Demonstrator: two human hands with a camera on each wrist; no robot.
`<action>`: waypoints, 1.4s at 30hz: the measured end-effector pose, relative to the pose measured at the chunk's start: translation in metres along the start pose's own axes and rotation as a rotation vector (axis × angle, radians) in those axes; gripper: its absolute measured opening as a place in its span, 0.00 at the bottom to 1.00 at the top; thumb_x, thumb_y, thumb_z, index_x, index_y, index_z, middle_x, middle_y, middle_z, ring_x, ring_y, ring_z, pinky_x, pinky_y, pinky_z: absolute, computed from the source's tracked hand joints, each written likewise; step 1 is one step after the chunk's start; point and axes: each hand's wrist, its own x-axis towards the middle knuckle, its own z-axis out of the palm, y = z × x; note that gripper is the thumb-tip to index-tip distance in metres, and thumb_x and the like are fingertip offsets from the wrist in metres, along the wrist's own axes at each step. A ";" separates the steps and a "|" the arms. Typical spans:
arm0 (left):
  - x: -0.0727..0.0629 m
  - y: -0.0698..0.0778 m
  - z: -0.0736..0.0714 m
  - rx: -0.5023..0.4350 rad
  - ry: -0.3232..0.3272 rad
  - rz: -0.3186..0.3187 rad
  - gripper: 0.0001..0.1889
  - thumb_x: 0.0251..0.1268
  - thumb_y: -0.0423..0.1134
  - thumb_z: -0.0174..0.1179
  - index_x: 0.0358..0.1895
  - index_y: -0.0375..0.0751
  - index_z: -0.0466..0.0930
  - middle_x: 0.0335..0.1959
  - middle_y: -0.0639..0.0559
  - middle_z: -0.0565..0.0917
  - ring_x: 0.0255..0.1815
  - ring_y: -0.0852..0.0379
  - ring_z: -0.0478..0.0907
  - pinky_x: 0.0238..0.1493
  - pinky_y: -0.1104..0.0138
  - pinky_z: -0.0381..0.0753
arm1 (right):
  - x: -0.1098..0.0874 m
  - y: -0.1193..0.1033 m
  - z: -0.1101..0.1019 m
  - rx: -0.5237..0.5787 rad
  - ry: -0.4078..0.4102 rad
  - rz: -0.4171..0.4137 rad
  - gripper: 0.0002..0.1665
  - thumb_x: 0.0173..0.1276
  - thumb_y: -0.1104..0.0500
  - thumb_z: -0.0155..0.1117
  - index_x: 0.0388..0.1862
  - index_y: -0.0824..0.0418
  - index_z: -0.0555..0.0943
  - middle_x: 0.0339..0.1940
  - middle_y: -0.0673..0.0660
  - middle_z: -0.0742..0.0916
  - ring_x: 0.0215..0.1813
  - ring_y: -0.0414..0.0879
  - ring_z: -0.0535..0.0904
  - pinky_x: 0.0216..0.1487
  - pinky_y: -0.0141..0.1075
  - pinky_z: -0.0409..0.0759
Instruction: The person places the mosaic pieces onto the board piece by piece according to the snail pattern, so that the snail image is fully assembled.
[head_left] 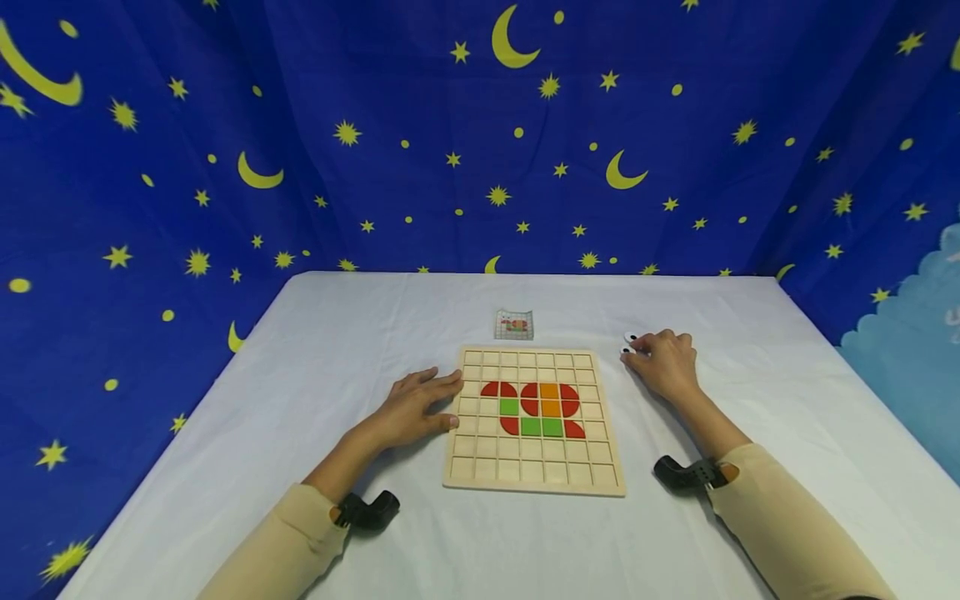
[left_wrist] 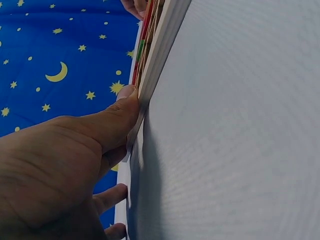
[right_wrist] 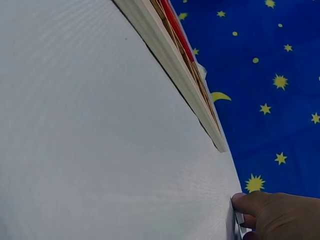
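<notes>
A wooden grid board [head_left: 495,472] lies on the table with red, green and orange tiles [head_left: 551,407] set in its squares. My left hand [head_left: 408,410] rests at its left edge with fingers spread. In the left wrist view the thumb [left_wrist: 120,107] lies against the board's rim [left_wrist: 162,45]. Right of the board, my right hand [head_left: 666,363] has thumb and fingertips at two small white round eye pieces with black dots, an upper eye piece [head_left: 630,337] and a lower eye piece [head_left: 626,351]. It pinches the lower one; the right wrist view shows the right thumb [right_wrist: 245,201] on a white edge.
Behind the board lies a small picture card [head_left: 513,325] with a similar coloured figure on a grid. A white cloth [head_left: 360,333] covers the table. Blue star-and-moon curtains [head_left: 420,100] stand behind and at the sides. Black wrist mounts [head_left: 367,510] sit at both sleeves.
</notes>
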 end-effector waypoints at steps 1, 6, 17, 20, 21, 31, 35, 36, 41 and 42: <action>0.000 0.000 0.000 -0.001 0.000 -0.001 0.33 0.62 0.49 0.61 0.68 0.43 0.65 0.73 0.51 0.63 0.75 0.38 0.51 0.69 0.38 0.47 | -0.001 0.000 0.000 0.003 0.002 -0.006 0.21 0.60 0.52 0.67 0.45 0.68 0.83 0.40 0.69 0.83 0.48 0.64 0.67 0.50 0.57 0.61; 0.000 0.000 0.000 0.001 -0.003 -0.008 0.33 0.61 0.49 0.61 0.68 0.43 0.65 0.73 0.51 0.62 0.75 0.38 0.51 0.69 0.38 0.47 | -0.008 -0.006 -0.004 0.048 0.020 -0.057 0.19 0.58 0.54 0.68 0.43 0.67 0.84 0.39 0.68 0.83 0.46 0.63 0.68 0.48 0.55 0.61; 0.001 0.000 0.000 0.006 -0.006 -0.013 0.32 0.62 0.49 0.61 0.68 0.43 0.65 0.73 0.51 0.63 0.75 0.38 0.52 0.69 0.38 0.47 | -0.033 -0.052 -0.001 0.144 -0.030 -0.134 0.19 0.56 0.52 0.71 0.41 0.64 0.85 0.42 0.66 0.82 0.47 0.59 0.67 0.46 0.50 0.61; 0.001 0.000 0.001 0.009 -0.008 -0.012 0.32 0.62 0.49 0.61 0.68 0.43 0.65 0.73 0.51 0.63 0.75 0.38 0.52 0.69 0.38 0.47 | -0.038 -0.067 0.004 0.167 -0.032 -0.167 0.19 0.54 0.52 0.73 0.40 0.63 0.86 0.40 0.64 0.82 0.46 0.58 0.67 0.47 0.50 0.62; 0.001 0.000 0.001 0.009 -0.008 -0.011 0.32 0.62 0.49 0.61 0.68 0.43 0.65 0.73 0.51 0.63 0.75 0.38 0.52 0.69 0.38 0.47 | -0.039 -0.072 0.006 0.171 -0.030 -0.178 0.19 0.54 0.52 0.73 0.40 0.63 0.86 0.40 0.63 0.83 0.45 0.57 0.68 0.47 0.51 0.62; 0.001 0.000 0.000 0.004 0.001 0.005 0.33 0.61 0.49 0.61 0.68 0.42 0.66 0.73 0.50 0.63 0.75 0.38 0.52 0.69 0.38 0.47 | -0.039 -0.119 0.029 0.216 -0.058 -0.245 0.17 0.54 0.50 0.73 0.38 0.60 0.86 0.36 0.58 0.82 0.43 0.54 0.68 0.46 0.47 0.63; 0.001 0.000 0.000 0.002 0.005 0.014 0.33 0.61 0.49 0.61 0.68 0.42 0.65 0.73 0.50 0.63 0.75 0.37 0.52 0.69 0.38 0.47 | -0.036 -0.131 0.038 0.220 -0.043 -0.278 0.16 0.53 0.51 0.74 0.37 0.60 0.87 0.33 0.57 0.82 0.41 0.52 0.69 0.44 0.44 0.64; 0.001 0.000 0.000 0.002 0.006 0.015 0.32 0.61 0.49 0.61 0.68 0.42 0.65 0.73 0.50 0.63 0.75 0.37 0.52 0.69 0.38 0.47 | -0.035 -0.134 0.040 0.219 -0.044 -0.282 0.16 0.53 0.51 0.74 0.37 0.60 0.87 0.32 0.57 0.82 0.40 0.51 0.69 0.43 0.44 0.64; 0.001 -0.001 0.000 0.004 0.003 0.005 0.32 0.62 0.50 0.61 0.68 0.43 0.65 0.73 0.51 0.63 0.75 0.38 0.52 0.69 0.38 0.48 | -0.032 -0.144 0.047 0.192 -0.059 -0.314 0.16 0.55 0.51 0.72 0.37 0.59 0.87 0.31 0.56 0.83 0.39 0.49 0.70 0.42 0.43 0.64; 0.001 0.000 0.000 0.005 0.003 0.003 0.32 0.61 0.50 0.61 0.68 0.43 0.65 0.73 0.51 0.63 0.75 0.38 0.52 0.69 0.38 0.48 | -0.031 -0.145 0.049 0.180 -0.059 -0.317 0.15 0.55 0.50 0.72 0.37 0.59 0.87 0.31 0.56 0.83 0.39 0.49 0.70 0.42 0.43 0.65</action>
